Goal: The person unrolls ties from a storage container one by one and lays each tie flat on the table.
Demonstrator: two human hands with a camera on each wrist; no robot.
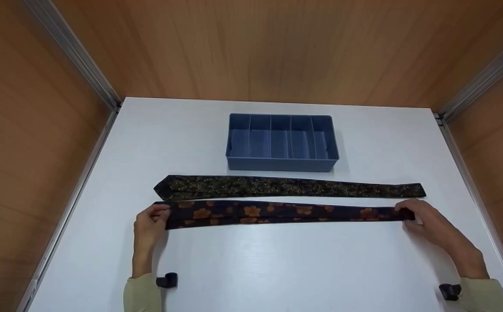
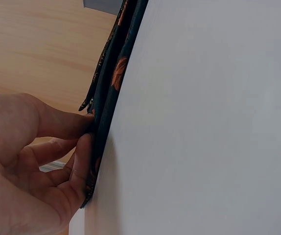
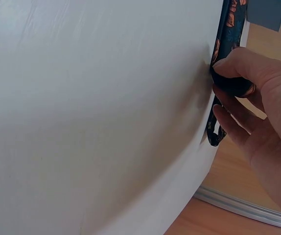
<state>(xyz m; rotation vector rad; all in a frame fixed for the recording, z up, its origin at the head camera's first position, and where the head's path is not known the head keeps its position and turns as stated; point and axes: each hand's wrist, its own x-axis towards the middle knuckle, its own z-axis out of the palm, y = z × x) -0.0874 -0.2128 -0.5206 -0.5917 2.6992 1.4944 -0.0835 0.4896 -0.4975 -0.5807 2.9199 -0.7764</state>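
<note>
A dark navy necktie with orange flowers (image 1: 251, 212) lies stretched left to right across the white table. My left hand (image 1: 150, 221) pinches its wide left end between thumb and fingers, as the left wrist view shows close up. At the narrow right end, my right hand (image 1: 429, 221) pinches the fabric; the right wrist view shows dark cloth bunched between thumb and fingers. Just behind it, and nearly parallel, lies a second necktie (image 1: 286, 187), dark with a small gold-green pattern. Its pointed end faces left, and neither hand holds it.
A blue-grey box (image 1: 282, 164) with several narrow compartments stands behind the ties. Wood-grain panels (image 1: 251, 52) with metal edge strips enclose the white table (image 1: 286, 268) at the back and sides. A black device (image 1: 450, 291) sits at the right wrist, another (image 1: 167, 280) at the left.
</note>
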